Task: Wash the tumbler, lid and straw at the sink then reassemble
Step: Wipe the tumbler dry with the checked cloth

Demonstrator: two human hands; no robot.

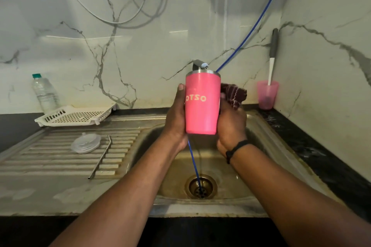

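Observation:
A pink tumbler (201, 104) with pale lettering stands upright in the air above the sink basin (261, 146), just under the tap (199, 64). My left hand (175, 118) grips its left side, thumb up near the rim. My right hand (230, 124) presses a dark red cloth (234, 94) against the tumbler's right side. The clear lid (86, 143) lies on the ribbed drainboard to the left, with the bent metal straw (101, 156) lying beside it.
A white perforated tray (74, 115) and a water bottle (45, 93) stand at the back left. A pink cup holding a brush (267, 94) sits in the back right corner. A blue tube (193, 158) runs down into the drain (200, 186).

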